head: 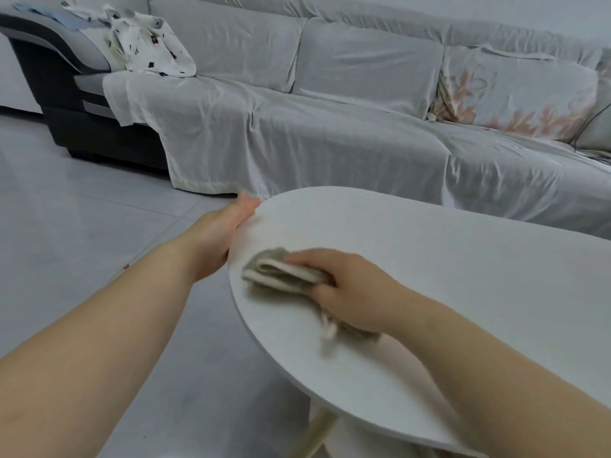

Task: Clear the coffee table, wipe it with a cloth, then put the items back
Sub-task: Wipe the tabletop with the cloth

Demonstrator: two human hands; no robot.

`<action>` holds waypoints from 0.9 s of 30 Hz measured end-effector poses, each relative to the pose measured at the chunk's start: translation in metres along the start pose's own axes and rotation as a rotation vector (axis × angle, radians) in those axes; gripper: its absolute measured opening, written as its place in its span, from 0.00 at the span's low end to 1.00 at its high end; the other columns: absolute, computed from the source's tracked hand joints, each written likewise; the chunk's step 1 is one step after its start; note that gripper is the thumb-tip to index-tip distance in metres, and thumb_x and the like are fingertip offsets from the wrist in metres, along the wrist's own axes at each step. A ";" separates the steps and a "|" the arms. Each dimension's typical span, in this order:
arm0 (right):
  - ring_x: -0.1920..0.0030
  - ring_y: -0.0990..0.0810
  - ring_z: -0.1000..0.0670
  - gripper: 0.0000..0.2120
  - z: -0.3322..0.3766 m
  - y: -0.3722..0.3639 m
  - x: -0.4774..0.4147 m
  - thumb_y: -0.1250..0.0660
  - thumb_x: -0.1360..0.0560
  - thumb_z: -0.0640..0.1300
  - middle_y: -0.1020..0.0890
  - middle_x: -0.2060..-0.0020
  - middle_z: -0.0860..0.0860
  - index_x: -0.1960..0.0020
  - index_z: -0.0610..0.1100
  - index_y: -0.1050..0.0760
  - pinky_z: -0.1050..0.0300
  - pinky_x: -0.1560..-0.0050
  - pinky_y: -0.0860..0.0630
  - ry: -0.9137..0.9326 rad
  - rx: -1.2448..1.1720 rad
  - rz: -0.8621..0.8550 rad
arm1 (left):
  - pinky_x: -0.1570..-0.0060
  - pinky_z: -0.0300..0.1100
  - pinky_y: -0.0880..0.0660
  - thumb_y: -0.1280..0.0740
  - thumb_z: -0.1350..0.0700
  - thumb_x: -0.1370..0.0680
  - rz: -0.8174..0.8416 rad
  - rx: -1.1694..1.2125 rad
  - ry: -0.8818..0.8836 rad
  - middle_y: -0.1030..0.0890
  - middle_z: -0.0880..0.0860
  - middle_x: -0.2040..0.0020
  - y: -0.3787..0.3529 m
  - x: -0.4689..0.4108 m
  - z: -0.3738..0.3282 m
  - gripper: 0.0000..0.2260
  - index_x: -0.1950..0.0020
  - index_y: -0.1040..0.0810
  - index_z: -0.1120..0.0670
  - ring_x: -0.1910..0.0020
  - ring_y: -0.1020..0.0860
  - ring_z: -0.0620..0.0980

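Note:
The white round coffee table (429, 259) fills the lower right, and its top is bare except for the cloth. My right hand (350, 285) presses a folded beige cloth (281, 272) flat onto the tabletop near its left edge; a loose end of the cloth trails under my wrist. My left hand (224, 226) grips the table's left rim, thumb on top and fingers hidden beneath the edge.
A long sofa (330, 110) under a pale cover runs behind the table. A patterned white garment (148, 44) lies on its left armrest, and a floral pillow (515, 94) lies at its right. Grey tiled floor (82, 209) spreads to the left. A pale table leg (317, 431) shows below.

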State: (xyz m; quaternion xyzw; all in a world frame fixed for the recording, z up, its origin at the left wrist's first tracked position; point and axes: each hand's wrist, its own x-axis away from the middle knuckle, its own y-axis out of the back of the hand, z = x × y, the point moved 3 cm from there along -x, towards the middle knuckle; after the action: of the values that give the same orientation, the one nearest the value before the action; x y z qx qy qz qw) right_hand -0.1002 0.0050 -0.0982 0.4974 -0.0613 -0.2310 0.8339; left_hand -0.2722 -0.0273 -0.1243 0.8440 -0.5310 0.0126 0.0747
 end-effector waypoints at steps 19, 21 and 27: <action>0.43 0.30 0.41 0.26 0.022 -0.024 0.061 0.44 0.31 0.43 0.31 0.32 0.50 0.33 0.52 0.36 0.51 0.41 0.33 0.047 0.313 -0.096 | 0.40 0.32 0.47 0.48 0.50 0.21 -0.107 -0.419 -0.181 0.40 0.47 0.27 -0.006 0.000 0.013 0.19 0.31 0.36 0.51 0.31 0.41 0.43; 0.43 0.30 0.42 0.27 0.022 -0.018 0.069 0.44 0.32 0.45 0.32 0.31 0.51 0.33 0.54 0.36 0.50 0.40 0.34 0.080 0.305 -0.041 | 0.34 0.36 0.48 0.45 0.52 0.21 -0.095 -0.602 -0.184 0.40 0.49 0.26 -0.008 -0.001 0.010 0.18 0.31 0.35 0.53 0.29 0.43 0.45; 0.32 0.40 0.43 0.24 -0.066 0.047 0.086 0.45 0.24 0.45 0.45 0.26 0.49 0.29 0.53 0.47 0.53 0.34 0.40 -0.580 0.427 -0.191 | 0.31 0.48 0.52 0.49 0.62 0.23 -0.153 -1.090 -0.261 0.32 0.51 0.31 -0.029 0.007 -0.003 0.18 0.35 0.30 0.52 0.29 0.42 0.49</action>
State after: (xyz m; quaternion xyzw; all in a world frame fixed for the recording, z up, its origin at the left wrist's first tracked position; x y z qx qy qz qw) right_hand 0.0132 0.0382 -0.1018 0.5775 -0.2949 -0.4211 0.6341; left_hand -0.2427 -0.0205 -0.1239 0.7142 -0.4027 -0.3735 0.4340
